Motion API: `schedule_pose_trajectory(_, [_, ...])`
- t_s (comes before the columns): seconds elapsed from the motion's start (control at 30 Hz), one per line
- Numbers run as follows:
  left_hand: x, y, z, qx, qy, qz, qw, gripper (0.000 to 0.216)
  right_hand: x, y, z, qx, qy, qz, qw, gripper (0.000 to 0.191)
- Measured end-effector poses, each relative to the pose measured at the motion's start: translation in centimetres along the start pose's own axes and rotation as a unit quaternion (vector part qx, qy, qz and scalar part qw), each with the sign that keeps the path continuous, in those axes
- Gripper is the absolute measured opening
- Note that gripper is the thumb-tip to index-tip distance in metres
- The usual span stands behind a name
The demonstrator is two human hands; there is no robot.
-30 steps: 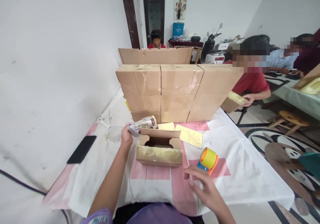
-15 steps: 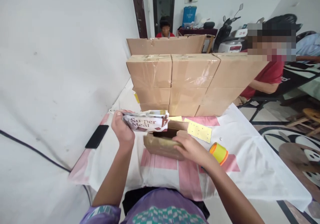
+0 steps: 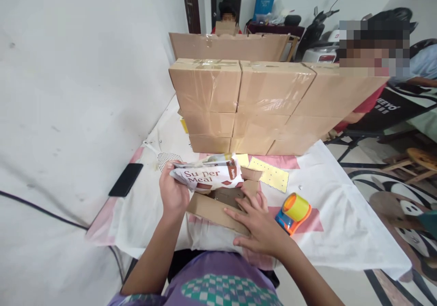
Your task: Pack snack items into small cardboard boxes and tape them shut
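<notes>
My left hand [image 3: 173, 195] grips a white packet [image 3: 208, 176] printed "Super Meal" and holds it over the open top of a small cardboard box [image 3: 213, 209]. My right hand [image 3: 258, 224] rests on the box's near flap and front wall, fingers spread and pressing on the cardboard. The box is tilted towards me on the white and pink cloth [image 3: 327, 233]. A yellow and orange tape dispenser [image 3: 294, 211] lies just to the right of my right hand.
A wall of sealed cardboard boxes [image 3: 259, 101] stands at the back of the table. A yellow perforated sheet [image 3: 269, 176] lies before it. A black phone [image 3: 126, 179] lies at the left. A person in red sits behind the boxes at right; a wooden stool [image 3: 421, 160] stands on the floor.
My left hand has brought the packet over the box opening. My right hand has slid from the box top to its near flap, and the box has tipped towards me.
</notes>
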State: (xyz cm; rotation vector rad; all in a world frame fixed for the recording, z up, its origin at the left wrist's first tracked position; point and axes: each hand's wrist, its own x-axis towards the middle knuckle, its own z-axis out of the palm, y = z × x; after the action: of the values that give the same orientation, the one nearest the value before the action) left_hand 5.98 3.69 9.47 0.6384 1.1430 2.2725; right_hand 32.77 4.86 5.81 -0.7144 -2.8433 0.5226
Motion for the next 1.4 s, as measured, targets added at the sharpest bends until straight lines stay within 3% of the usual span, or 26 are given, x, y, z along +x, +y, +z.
schedule_pose_trajectory(0.1, [-0.2, -0.1, 0.3, 0.003, -0.011, -0.055, 0.998, 0.024, 0.5, 0.7, 0.2, -0.013, 0.018, -0.015, 1.0, 0.094])
schedule_pose_trajectory(0.17, [-0.5, -0.3, 0.5, 0.016, -0.022, -0.073, 0.997, 0.027, 0.5, 1.3, 0.4, -0.017, 0.067, -0.043, 0.997, 0.096])
schedule_pose_trajectory(0.3, [-0.8, -0.7, 0.5, 0.019, -0.031, -0.077, 0.996, 0.03, -0.3, 2.2, 0.9, -0.002, 0.249, -0.096, 0.964, 0.063])
schedule_pose_trajectory(0.43, [-1.0, -0.9, 0.6, 0.011, -0.04, -0.096, 0.995, 0.03, -1.4, 2.7, 1.3, 0.0, 0.345, -0.021, 0.938, 0.041])
schedule_pose_trajectory(0.57, [-1.4, -1.6, 1.2, 0.04, -0.105, -0.103, 0.988, 0.034, -2.3, 2.9, 2.2, 0.056, 0.397, 0.065, 0.914, 0.035])
schedule_pose_trajectory(0.67, [-1.1, -2.8, 1.8, 0.086, -0.203, -0.159, 0.962, 0.04, -2.6, 3.1, 2.4, 0.142, 0.384, 0.129, 0.903, 0.055])
schedule_pose_trajectory(0.77, [-0.2, -3.8, 2.0, 0.109, -0.305, -0.241, 0.915, 0.042, -2.4, 3.5, 2.0, 0.197, 0.33, 0.191, 0.903, 0.08])
schedule_pose_trajectory(0.9, [1.3, -3.9, 2.0, 0.173, -0.407, -0.261, 0.858, 0.039, -1.6, 4.1, 0.7, 0.224, 0.302, 0.231, 0.898, 0.081])
schedule_pose_trajectory(0.97, [1.9, -3.7, 1.9, 0.226, -0.431, -0.24, 0.84, 0.041, -1.2, 4.3, 0.0, 0.222, 0.278, 0.233, 0.905, 0.074])
schedule_pose_trajectory(1.07, [2.7, -3.4, 1.6, 0.312, -0.463, -0.172, 0.812, 0.045, -0.6, 4.4, -0.8, 0.184, 0.217, 0.231, 0.93, 0.046])
schedule_pose_trajectory(1.2, [3.9, -2.6, 0.7, 0.447, -0.509, -0.057, 0.733, 0.052, 0.0, 4.5, -1.0, 0.135, 0.198, 0.242, 0.94, 0.02])
schedule_pose_trajectory(1.3, [4.2, -2.0, -0.1, 0.506, -0.56, -0.032, 0.655, 0.053, 0.3, 4.6, -0.8, 0.088, 0.189, 0.238, 0.948, 0.025])
schedule_pose_trajectory(1.4, [3.6, -2.3, -0.6, 0.507, -0.614, -0.005, 0.605, 0.052, 0.8, 4.4, -0.6, 0.034, 0.179, 0.224, 0.957, 0.038])
